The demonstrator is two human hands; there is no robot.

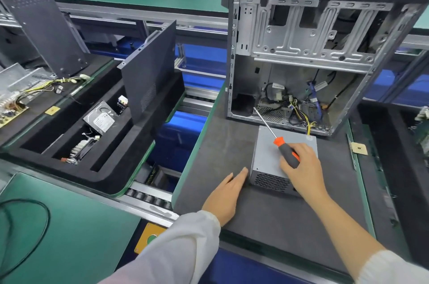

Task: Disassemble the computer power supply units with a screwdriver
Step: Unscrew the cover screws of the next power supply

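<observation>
From the head view, your right hand [301,167] rests on top of the grey power supply unit [269,156], its grip curled round the black-and-orange handle of the screwdriver [278,142], whose shaft slants up and left toward the open computer case [301,56]. The unit lies on the dark tabletop [227,144] just in front of the case, its perforated grille facing you, yellow and black wires [301,116] running from it into the case. Your left hand [228,193] lies flat on the tabletop with straight fingers, holding nothing, fingertips at the unit's near left corner. To the left, a black foam tray [104,167] holds a hard drive [101,118] with a white label too small to read, and a dark side panel [151,70] stands tilted in it. Between tray and tabletop, pale lettering reading "PRIME" [151,175] shows on a dark part below the rollers.
</observation>
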